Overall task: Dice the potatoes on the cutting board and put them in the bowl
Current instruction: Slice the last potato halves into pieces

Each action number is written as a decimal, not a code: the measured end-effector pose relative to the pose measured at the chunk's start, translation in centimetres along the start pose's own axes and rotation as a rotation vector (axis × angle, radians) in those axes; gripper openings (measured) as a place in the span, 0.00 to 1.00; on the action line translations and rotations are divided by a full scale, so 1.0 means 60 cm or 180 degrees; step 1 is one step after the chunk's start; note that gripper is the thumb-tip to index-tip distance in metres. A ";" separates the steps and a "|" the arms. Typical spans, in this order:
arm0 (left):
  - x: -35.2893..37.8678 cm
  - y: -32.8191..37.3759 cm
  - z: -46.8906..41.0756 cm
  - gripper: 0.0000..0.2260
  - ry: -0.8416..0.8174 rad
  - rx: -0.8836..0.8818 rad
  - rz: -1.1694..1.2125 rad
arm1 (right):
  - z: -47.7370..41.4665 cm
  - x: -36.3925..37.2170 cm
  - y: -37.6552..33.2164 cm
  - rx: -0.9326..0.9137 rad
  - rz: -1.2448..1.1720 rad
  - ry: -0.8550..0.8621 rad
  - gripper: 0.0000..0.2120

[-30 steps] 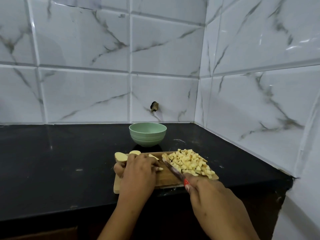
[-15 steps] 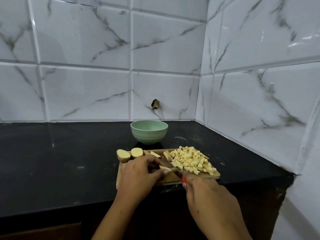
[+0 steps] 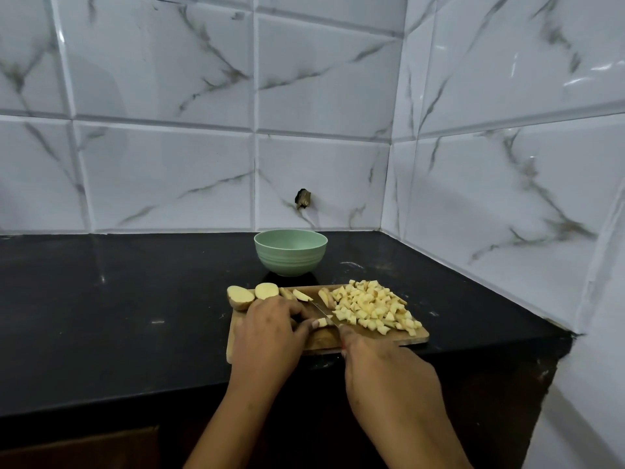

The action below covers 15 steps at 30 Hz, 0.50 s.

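Rectangular wooden cutting board [image 3: 323, 342]: left hand [image 3: 267, 336] pinches pale potato strip [image 3: 321, 322]; right hand [image 3: 382, 370] grips steel knife [image 3: 319, 309]; diced potato heap [image 3: 372, 308] at right end; pale-green round bowl [image 3: 290, 257] behind.

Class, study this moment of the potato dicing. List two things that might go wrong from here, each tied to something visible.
1. The left hand pinches a small potato piece right against the knife blade; a slip may nick that hand.
2. The diced pile spreads to the cutting board edge; cubes may tumble onto the counter.
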<state>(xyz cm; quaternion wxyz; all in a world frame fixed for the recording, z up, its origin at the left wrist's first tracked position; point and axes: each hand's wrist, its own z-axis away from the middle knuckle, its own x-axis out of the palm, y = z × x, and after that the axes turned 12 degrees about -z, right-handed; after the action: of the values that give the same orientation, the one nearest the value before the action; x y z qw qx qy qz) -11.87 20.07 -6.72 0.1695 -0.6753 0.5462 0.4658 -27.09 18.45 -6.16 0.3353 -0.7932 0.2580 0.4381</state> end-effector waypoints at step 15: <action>-0.002 0.006 0.000 0.06 0.0006 0.0011 -0.0020 | 0.002 -0.007 -0.020 -0.0153 -0.0028 -0.0133 0.26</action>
<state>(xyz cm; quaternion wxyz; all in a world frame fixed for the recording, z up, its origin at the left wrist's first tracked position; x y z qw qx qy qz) -12.20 19.99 -6.51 0.1716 -0.6771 0.5450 0.4637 -26.49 19.34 -5.50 0.3233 -0.7928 0.2369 0.4591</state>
